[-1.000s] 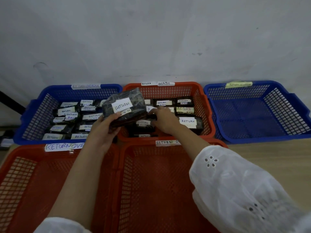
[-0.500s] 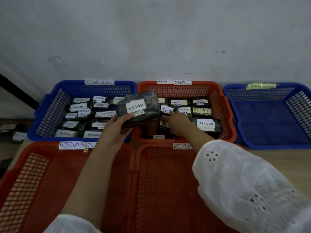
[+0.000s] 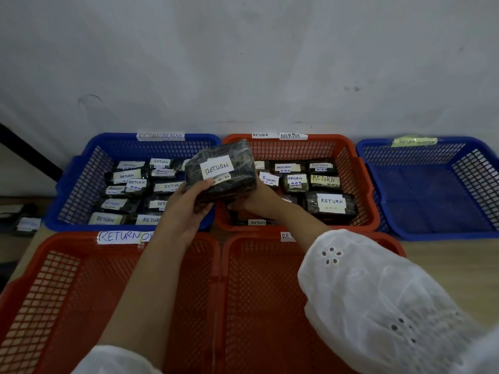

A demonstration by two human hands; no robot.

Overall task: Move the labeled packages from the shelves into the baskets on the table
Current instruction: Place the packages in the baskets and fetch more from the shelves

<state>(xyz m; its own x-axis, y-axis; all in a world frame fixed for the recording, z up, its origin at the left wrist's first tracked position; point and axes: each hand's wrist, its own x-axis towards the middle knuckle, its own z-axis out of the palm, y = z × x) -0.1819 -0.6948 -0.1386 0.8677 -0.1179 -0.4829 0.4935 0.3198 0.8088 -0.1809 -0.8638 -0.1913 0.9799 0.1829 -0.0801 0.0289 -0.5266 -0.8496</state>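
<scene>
Left grip [image 3: 186, 205]: frame centre, thumb and curled fingers clasping package [image 3: 224, 168].
Right grip [image 3: 256, 198]: immediately right, fingers hidden.
Forearms: extended up-frame.

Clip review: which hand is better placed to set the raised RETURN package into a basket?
Left, probably: the left hand grips the package, thumb on its labelled face. The right hand sits lower beside it, fingers hidden, so its hold is unclear.

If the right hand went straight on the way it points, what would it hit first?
Probably the held package in the left hand; the right hand points under its lower right edge. Depth is unclear, so contact is uncertain.
</scene>
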